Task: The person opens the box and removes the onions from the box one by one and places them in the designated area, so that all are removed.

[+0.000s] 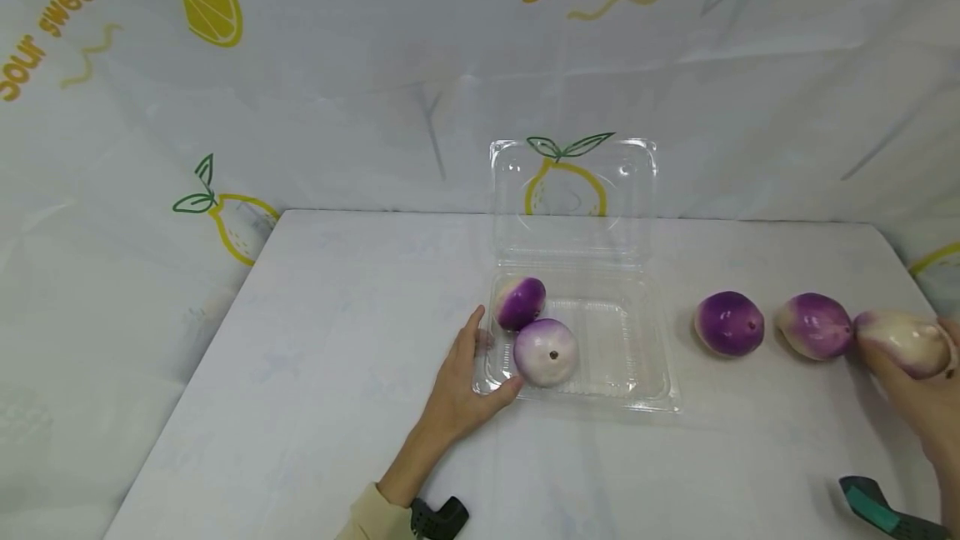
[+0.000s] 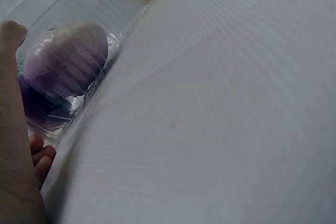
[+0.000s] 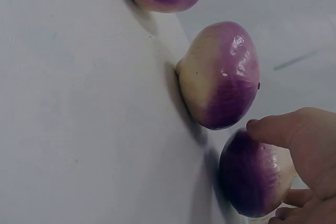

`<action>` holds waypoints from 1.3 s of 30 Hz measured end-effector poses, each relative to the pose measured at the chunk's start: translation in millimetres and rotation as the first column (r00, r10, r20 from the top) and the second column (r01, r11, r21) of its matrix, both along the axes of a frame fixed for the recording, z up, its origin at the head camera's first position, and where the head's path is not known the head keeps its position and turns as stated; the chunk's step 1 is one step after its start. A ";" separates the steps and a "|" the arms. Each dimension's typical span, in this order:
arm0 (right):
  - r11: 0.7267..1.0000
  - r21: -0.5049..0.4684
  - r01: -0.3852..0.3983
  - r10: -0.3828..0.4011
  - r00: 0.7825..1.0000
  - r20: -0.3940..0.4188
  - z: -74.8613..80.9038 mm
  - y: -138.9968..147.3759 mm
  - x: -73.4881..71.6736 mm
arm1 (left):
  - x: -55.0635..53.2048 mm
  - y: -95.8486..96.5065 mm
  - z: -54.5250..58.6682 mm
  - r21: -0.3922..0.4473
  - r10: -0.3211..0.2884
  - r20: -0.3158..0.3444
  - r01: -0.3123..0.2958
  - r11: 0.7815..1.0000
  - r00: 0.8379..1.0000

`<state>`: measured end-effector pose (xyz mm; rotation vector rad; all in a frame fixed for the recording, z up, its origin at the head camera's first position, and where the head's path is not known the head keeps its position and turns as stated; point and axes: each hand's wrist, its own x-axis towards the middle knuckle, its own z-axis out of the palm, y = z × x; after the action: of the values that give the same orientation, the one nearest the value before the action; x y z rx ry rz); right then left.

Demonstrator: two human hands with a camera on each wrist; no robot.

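My left hand (image 1: pixel 453 394) rests at the front left corner of an open clear plastic clamshell container (image 1: pixel 652 357), thumb along the front edge, fingers by the left side. Inside, at its left, sit a purple turnip (image 1: pixel 522 304) and a paler turnip (image 1: pixel 546 353) that touch. Seen through the plastic in the left wrist view is a turnip (image 2: pixel 79 59). On the far right of the table, my right hand (image 1: pixel 918 394) grips a mostly white turnip (image 1: pixel 896 342), its purple end (image 3: pixel 247 174) visible in the right wrist view.
Two more turnips lie on the white table (image 1: pixel 337 373) between the container and my right hand: a dark purple turnip (image 1: pixel 730 323) and a purple-and-cream turnip (image 1: pixel 815 326). The container's raised lid (image 1: pixel 573 236) leans toward the lemon-print sheet (image 1: pixel 360 65) behind.
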<state>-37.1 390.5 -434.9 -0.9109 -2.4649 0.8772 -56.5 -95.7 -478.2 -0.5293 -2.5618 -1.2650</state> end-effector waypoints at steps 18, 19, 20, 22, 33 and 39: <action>0.976 0.002 -0.216 0.195 0.875 -0.443 26.4 -26.3 -8.0 | -0.3 0.0 -1.5 -0.004 0.010 0.021 -0.010 1.000 1.000; 0.965 0.029 -0.259 0.240 0.840 -0.486 29.6 -29.8 -8.9 | -0.3 0.0 -1.3 -0.004 0.010 0.021 -0.010 1.000 1.000; 0.953 0.054 -0.298 0.283 0.811 -0.512 32.7 -33.2 -9.5 | -0.2 0.1 -1.1 -0.004 0.011 0.022 -0.011 1.000 1.000; 0.935 0.066 -0.348 0.330 0.790 -0.517 40.5 -41.9 -9.7 | -0.1 0.2 -0.9 -0.003 0.012 0.025 -0.012 1.000 1.000; 0.884 -0.022 -0.468 0.395 0.770 -0.500 68.3 -82.0 -11.1 | 0.3 0.3 -1.8 -0.007 0.015 0.026 -0.015 1.000 1.000; 0.866 -0.018 -0.500 0.430 0.763 -0.482 73.1 -97.4 -12.8 | 0.2 -0.1 -1.7 -0.003 0.015 0.025 -0.015 1.000 1.000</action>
<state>-49.9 293.1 -361.8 -0.0661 -2.2316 1.2804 -56.3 -95.8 -479.9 -0.4968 -2.5837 -1.2716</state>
